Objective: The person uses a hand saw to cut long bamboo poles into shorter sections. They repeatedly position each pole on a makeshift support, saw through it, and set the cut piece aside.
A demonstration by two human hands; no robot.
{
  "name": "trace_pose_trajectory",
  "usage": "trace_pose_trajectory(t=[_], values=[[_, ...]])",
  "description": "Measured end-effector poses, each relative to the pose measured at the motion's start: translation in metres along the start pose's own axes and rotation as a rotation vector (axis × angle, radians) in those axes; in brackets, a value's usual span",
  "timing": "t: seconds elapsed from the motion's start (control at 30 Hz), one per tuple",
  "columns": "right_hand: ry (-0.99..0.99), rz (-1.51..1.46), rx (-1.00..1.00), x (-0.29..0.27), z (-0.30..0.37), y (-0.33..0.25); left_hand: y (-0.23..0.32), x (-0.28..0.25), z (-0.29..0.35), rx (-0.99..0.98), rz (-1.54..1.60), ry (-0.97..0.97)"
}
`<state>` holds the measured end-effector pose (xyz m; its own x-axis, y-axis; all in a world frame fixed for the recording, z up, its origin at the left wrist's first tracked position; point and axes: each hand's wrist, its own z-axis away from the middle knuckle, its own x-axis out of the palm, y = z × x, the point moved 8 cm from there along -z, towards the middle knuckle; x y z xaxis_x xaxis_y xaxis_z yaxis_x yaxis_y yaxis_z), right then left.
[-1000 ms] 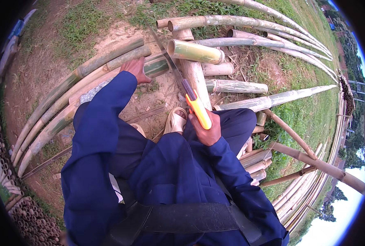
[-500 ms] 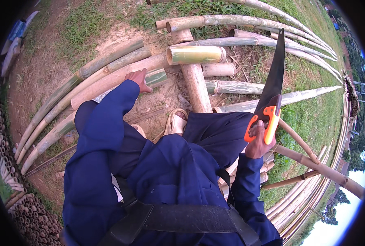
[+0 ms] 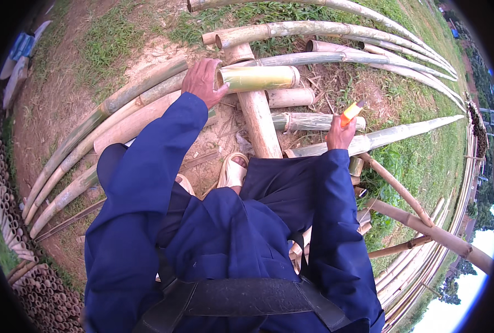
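My left hand [image 3: 202,81] is at the left end of a short yellow-green bamboo piece [image 3: 258,78], fingers extended and thumb apart. The thumb overlaps the piece's hollow end; I cannot tell whether it presses on it. That piece lies across a thicker bamboo support [image 3: 261,125] running away from my feet. Right of the support, my right hand [image 3: 340,135] is closed around the orange handle of a hand saw [image 3: 350,114]. The saw's dark blade cannot be made out from this angle.
Long bamboo poles [image 3: 324,28] stretch off to the far right, and more poles [image 3: 64,161] curve away on the left. Cut bamboo pieces [image 3: 291,97] lie by the support. A bamboo frame [image 3: 424,227] stands at right. Stacked bamboo [image 3: 47,297] fills the lower left.
My left hand has moved up and right from the long poles to the short piece's end. My right hand has carried the saw forward and turned it, so its blade no longer stands out.
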<state>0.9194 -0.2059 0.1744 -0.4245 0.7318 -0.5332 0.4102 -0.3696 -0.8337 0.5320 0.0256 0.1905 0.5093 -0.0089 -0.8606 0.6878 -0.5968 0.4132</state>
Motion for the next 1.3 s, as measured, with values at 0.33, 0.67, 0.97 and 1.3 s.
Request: trace_pose_trajectory(t=[0.33, 0.67, 0.97, 1.3], values=[[-0.161, 0.639, -0.104, 0.056, 0.042, 0.029, 0.023, 0.065, -0.030, 0.025, -0.331, -0.313], [-0.702, -0.836, 0.850, 0.180, 0.155, -0.038, 0.068, 0.060, 0.005, -0.262, -0.042, -0.493], [-0.402, -1.172, 0.720, 0.122, 0.137, -0.049, 0.170, 0.060, 0.032, -0.232, 0.008, -0.415], [-0.085, -0.906, 0.380, -0.183, 0.086, -0.023, 0.289, 0.003, 0.035, 0.381, 0.308, -0.278]])
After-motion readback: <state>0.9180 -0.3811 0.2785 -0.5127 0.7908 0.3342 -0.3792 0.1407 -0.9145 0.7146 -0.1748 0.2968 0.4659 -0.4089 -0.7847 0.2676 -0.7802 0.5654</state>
